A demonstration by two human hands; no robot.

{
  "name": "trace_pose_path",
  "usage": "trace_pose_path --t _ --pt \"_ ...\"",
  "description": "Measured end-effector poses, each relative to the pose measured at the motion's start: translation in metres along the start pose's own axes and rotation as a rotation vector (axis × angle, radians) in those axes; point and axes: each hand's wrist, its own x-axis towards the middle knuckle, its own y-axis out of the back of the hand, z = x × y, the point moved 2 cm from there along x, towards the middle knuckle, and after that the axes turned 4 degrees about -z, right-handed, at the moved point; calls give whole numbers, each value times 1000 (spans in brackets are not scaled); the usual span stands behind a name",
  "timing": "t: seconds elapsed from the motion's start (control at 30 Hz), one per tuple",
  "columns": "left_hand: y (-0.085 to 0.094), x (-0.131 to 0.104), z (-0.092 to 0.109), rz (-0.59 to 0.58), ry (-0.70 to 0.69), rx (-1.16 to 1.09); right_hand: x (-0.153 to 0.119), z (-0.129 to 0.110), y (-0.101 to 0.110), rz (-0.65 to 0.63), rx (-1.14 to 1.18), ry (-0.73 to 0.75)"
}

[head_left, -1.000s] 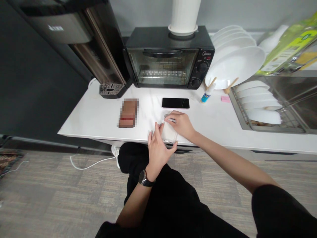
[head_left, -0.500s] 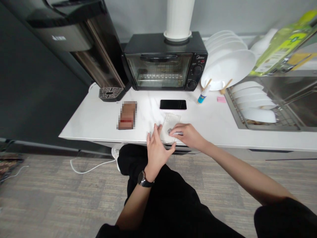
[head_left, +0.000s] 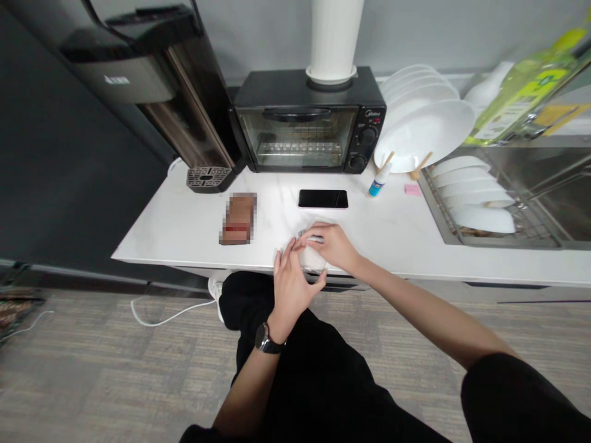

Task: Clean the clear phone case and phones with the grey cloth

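My right hand (head_left: 333, 246) is closed in a pinch on a small grey, shiny thing (head_left: 316, 239), mostly hidden by the fingers. It is above a thin whitish, see-through pouch (head_left: 313, 261) at the counter's front edge. My left hand (head_left: 293, 280), with a dark watch (head_left: 263, 338) on the wrist, rests at the pouch with fingers and thumb spread along its sides. The fingertips of both hands meet near the pouch's upper left, hiding much of it. Behind them a black phone (head_left: 323, 199) lies flat.
A brown blurred-out item (head_left: 239, 218) lies on the left of the white counter (head_left: 184, 231). Behind stand a drink dispenser (head_left: 184, 117) and a toaster oven (head_left: 305, 123). A small bottle (head_left: 377, 184), racked plates (head_left: 425, 126) and a sink (head_left: 545, 203) are on the right.
My right hand has moved left with the small grey thing, over the pouch to the left fingertips, covering more of the pouch. My left hand has stayed about where it was.
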Motion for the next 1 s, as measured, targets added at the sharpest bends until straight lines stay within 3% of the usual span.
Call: trace_pose_path --t 0.13,0.23,0.4,0.53,0.63,0.8,1.0 --pt "0 -1 0 -3 -24 38 -27 -5 5 -72 80 7" --pt "2 -1 3 7 -57 98 -24 7 27 -54 2 24" --pt "9 0 7 1 -113 153 -7 41 82 166 -100 -8" --pt "24 0 6 14 -185 119 -18 62 109 357 -123 31" --pt "41 1 -1 10 -118 63 -29 73 113 433 -117 24" --pt "67 14 -14 50 96 81 -24 77 110 433 -103 24" --pt "75 24 -11 -7 211 190 -24 76 108 405 -112 59"
